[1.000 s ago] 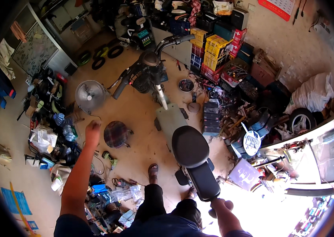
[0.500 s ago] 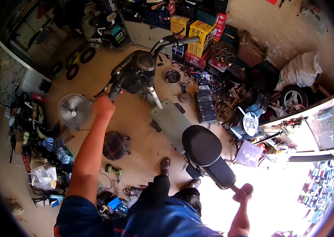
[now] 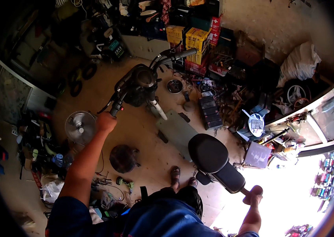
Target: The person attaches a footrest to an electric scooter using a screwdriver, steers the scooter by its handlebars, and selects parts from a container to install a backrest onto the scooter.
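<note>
My left hand point(image 3: 107, 120) is closed on the left grip of the handlebar point(image 3: 146, 77) of a black electric scooter. My right hand point(image 3: 255, 194) grips the rear grab rail behind the long padded seat point(image 3: 208, 152). The grey-green footboard point(image 3: 173, 130) lies between handlebar and seat, with the light steering column rising from its front. My sandalled feet stand left of the scooter, below the seat.
A steel fan point(image 3: 80, 127), plaid stool point(image 3: 122, 158) and green drill point(image 3: 123, 183) are at left. Tyres point(image 3: 76, 87), stacked yellow crates point(image 3: 196, 41), black battery blocks point(image 3: 210, 110) and cluttered parts line the sides. A bright opening point(image 3: 281, 189) is at the lower right.
My left hand has moved up onto the handlebar grip. My right hand and the scooter's rear have shifted rightward in view. My feet are closer together.
</note>
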